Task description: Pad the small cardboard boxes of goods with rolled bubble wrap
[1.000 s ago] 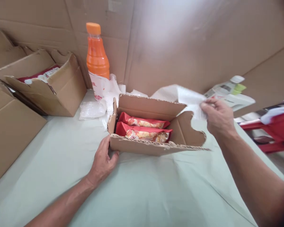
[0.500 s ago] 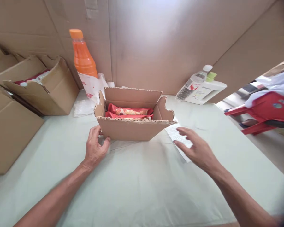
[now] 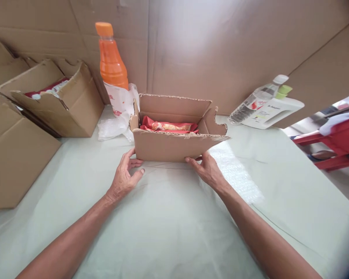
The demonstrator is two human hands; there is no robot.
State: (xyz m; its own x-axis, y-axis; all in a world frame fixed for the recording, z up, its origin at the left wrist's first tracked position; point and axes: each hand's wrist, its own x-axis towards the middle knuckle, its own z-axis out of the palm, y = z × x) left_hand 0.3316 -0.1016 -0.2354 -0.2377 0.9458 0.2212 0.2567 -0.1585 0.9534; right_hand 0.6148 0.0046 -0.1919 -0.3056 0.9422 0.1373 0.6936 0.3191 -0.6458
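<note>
Both hands rest open-fingered at the near base of a small cardboard box (image 3: pixel 174 145) on the pale table (image 3: pixel 174 232), left hand (image 3: pixel 125 178) and right hand (image 3: pixel 208 170) touching it, red snack packets (image 3: pixel 168 126) already inside, flaps unclosed

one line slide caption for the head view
Left hand and right hand at the near corners of an open brown cardboard box of red snack packets.

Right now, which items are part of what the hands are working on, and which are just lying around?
In hand:
- open box, left hand and right hand at its front lower corners
- red packets inside it

Lying about:
- orange bottle
- bubble wrap
- clear bottle
- white jug
- side box
- red chair
</note>
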